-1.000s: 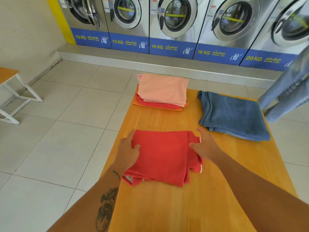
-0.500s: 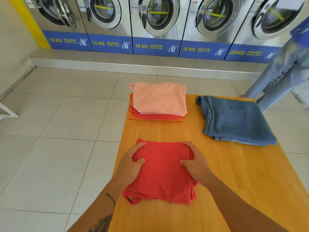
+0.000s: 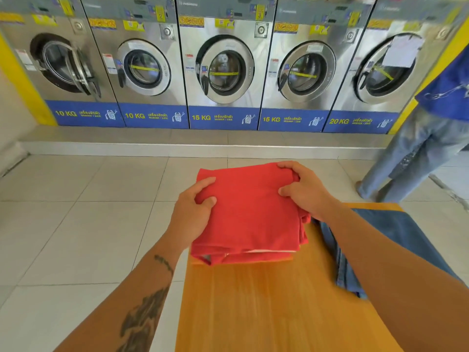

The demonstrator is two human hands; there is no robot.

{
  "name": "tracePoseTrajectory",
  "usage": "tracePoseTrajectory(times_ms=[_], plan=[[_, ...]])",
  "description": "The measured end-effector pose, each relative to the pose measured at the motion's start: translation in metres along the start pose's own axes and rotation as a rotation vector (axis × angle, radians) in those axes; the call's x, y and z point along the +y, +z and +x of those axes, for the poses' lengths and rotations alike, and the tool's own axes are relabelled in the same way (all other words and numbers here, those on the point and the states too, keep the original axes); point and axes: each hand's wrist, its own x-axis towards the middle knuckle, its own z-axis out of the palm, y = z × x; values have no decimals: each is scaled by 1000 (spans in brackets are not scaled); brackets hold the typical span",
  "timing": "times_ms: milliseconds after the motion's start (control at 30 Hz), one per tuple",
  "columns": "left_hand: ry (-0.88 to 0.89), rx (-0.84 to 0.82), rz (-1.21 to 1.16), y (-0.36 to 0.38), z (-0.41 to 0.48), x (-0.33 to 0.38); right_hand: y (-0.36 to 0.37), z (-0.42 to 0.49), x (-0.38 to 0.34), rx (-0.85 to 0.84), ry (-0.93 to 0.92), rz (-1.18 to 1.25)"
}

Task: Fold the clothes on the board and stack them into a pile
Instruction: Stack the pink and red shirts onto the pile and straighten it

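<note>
Both hands, left hand [image 3: 192,216] and right hand [image 3: 306,190], pinching red folded shirt [image 3: 250,214] edges over the board's [image 3: 256,308] far-left corner; jeans [image 3: 403,240] just right.

Head camera looks forward and down (close) over the board [image 3: 266,306].

This is a coin laundry. Five steel front-loading washing machines [image 3: 223,69] stand in a row on a low step [image 3: 177,146] along the wall, each with a round glass door and a blue strip [image 3: 223,118] below it marked 10 KG, 15 KG or 20 KG. Stickers and numbers sit on their top panels. The leftmost door [image 3: 76,69] hangs open. The floor [image 3: 63,224] is pale tile. An orange wooden tabletop [image 3: 266,301] for folding carries laundry, and another customer [image 3: 431,138] in jeans stands by the machines.
</note>
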Motion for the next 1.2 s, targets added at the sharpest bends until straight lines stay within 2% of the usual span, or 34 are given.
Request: tracePoseTrajectory(times_ms=[67, 167, 233, 267, 300, 367, 400, 467, 533, 667, 800, 900, 967, 1033, 1100, 1133, 1200], plan=[[-18, -9, 77, 8, 21, -13, 8, 21, 5, -4, -3, -130], [-48, -128, 366, 13, 38, -38, 27, 22, 38, -150, 110, -672], [-126, -185, 536, 15, 45, -50, 39, 12, 54, -220, 285, -783], [-132, -155, 614, 16, 48, -50, 44, 10, 57, -195, 326, -811], [-76, -81, 694, 18, 50, -48, 48, 10, 56, -153, 305, -905], [200, 80, 768, 28, 54, -38, 57, 16, 50, -35, 122, -1140], [329, 108, 747, 35, 56, -33, 63, 18, 47, 6, 5, -1167], [444, 64, 715, 49, 58, -32, 77, 22, 47, 16, -207, -1100], [408, 24, 723, 59, 54, -49, 91, 30, 52, -58, -304, -978], [333, 108, 645, 61, 47, -90, 99, 60, 69, -242, -146, -850], [357, 92, 687, 65, 53, -89, 78, 82, 88, -254, 97, -660], [365, 54, 752, 68, 56, -84, 65, 75, 103, -226, 148, -464], [347, 30, 773, 71, 59, -81, 61, 79, 100, -280, 225, -540], [343, 22, 783, 73, 60, -79, 63, 89, 82, -299, 333, -857], [344, 24, 788, 72, 61, -80, 72, 91, 65, -207, 260, -1057], [342, 30, 786, 71, 62, -81, 77, 86, 64, -161, 173, -1026], [352, 41, 767, 71, 62, -83, 86, 66, 77, -117, 109, -763]])
